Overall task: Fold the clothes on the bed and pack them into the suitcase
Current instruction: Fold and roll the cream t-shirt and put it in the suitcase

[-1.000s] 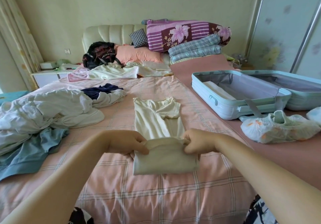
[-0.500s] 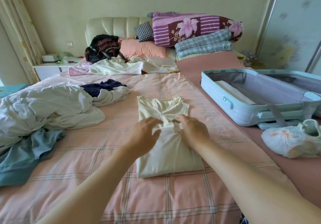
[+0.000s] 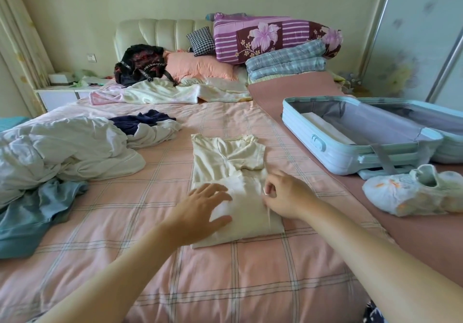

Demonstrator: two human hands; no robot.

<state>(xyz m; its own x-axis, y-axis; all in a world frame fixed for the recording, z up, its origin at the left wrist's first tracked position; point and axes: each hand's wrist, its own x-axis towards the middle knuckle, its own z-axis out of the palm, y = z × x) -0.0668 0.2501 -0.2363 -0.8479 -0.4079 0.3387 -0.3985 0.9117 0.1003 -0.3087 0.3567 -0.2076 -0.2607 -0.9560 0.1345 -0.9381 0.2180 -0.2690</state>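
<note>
A half-folded cream shirt [image 3: 226, 157] lies in the middle of the bed [image 3: 250, 285]. The left hand [image 3: 200, 212] rests flat on its near fold, grip open. The right hand [image 3: 285, 194] is at the shirt's right edge, fingers curled; I cannot tell whether that grip pinches cloth. The open suitcase [image 3: 325, 154] lies far right.

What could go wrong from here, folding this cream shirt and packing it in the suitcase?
1. The cream cotton T-shirt is only part folded, sleeve end flat; lifted now, it may fall open.
2. The left hand lies flat on it while the right hand seems to pinch one edge; layers could skew.
3. The open pale blue hard-shell suitcase lies apart on the right; the carry could loosen the fold.
</note>
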